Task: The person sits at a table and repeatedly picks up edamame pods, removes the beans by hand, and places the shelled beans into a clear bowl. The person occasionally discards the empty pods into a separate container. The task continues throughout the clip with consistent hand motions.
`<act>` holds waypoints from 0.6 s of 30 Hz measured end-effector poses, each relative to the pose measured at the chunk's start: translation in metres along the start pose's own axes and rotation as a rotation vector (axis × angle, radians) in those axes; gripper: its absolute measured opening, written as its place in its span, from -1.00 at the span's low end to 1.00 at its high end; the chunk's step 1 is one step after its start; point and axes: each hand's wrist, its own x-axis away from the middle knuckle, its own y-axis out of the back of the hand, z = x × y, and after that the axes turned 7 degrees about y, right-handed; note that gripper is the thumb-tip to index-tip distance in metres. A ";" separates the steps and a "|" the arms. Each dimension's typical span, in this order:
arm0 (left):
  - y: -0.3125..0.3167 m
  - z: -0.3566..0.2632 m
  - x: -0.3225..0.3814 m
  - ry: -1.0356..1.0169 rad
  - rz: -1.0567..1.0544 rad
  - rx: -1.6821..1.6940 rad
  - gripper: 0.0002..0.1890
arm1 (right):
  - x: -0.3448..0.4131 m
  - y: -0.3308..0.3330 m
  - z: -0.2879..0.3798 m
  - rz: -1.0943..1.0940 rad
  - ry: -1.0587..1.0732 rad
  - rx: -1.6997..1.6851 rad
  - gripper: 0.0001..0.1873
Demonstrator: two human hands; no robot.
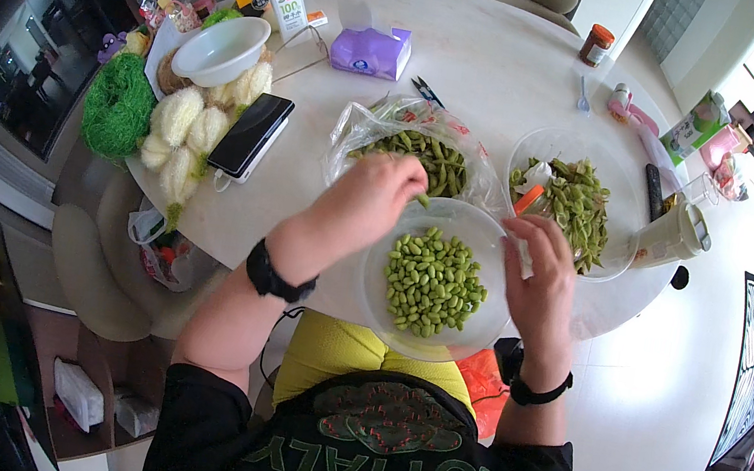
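Note:
A translucent plastic bowl of shelled green soybeans (434, 283) sits at the near table edge. Over its upper left rim is my left hand (383, 189), fingertips pinched on a green soybean pod (421, 200). My right hand (542, 266) is by the bowl's right rim, fingers spread and slightly curled; whether it touches the rim is unclear. Behind the bowl, a clear plastic bag (356, 124) holds unshelled pods (444, 165), partly hidden by my left hand. A wide clear bowl (631, 199) at the right contains empty-looking pods (587, 207) and an orange-and-white item.
Scissors (428, 91) lie behind the bag, near a purple tissue pack (372, 52). A phone (251, 135), pale netted bundles (180, 117) and a white bowl (222, 51) stand left. At the right are a tumbler (673, 237) and a black remote (654, 193).

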 end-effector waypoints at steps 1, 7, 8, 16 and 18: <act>0.000 -0.012 0.007 0.002 0.036 0.091 -0.95 | 0.001 -0.003 0.006 0.016 0.010 -0.014 -0.75; -0.007 -0.055 0.038 -0.045 0.037 0.163 -0.95 | 0.009 -0.013 0.023 0.185 -0.037 -0.213 -0.79; -0.009 -0.057 0.041 -0.032 0.031 0.183 -0.96 | 0.011 -0.014 0.023 0.184 -0.058 -0.241 -0.84; -0.017 -0.049 0.055 0.130 0.197 0.573 -0.78 | 0.025 -0.014 0.027 0.305 -0.479 -0.911 -0.79; -0.021 -0.046 0.059 0.103 0.159 0.676 -0.78 | 0.025 -0.016 0.029 0.364 -0.504 -1.007 -0.75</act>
